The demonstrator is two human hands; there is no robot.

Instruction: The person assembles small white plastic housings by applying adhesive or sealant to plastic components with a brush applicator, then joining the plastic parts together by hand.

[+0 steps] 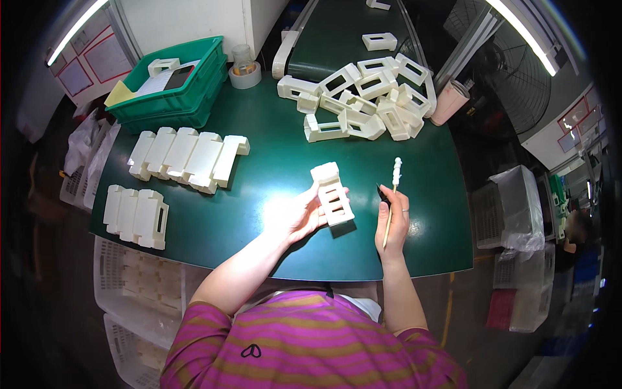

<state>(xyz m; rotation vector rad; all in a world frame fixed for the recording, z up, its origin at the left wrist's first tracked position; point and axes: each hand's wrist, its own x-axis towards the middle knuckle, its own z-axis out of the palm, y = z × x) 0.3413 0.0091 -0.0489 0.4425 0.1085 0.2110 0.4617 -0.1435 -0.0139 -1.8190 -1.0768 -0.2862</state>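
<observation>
My left hand [299, 215] is closed round a white plastic housing [329, 183] with a row of rectangular slots, held tilted above the green table. Fingers show through and beside its slots. To the right, my right hand [396, 219] grips a thin wooden stick [396, 175] with a lumpy white tip, pointing up and away from me. A small dark pointed tool [381, 192] also pokes out between its thumb and fingers; its kind is not clear. Stick and housing are apart. Beyond my hands lies a loose heap of similar white housings [363, 123].
Two neat rows of housings stand at left, a far row [194, 157] and a near row [135, 217]. Stacked green trays [170, 97] and a tape roll [245, 76] sit behind. A dark conveyor belt [350, 32] meets the far edge. White baskets [110, 272] stand below left.
</observation>
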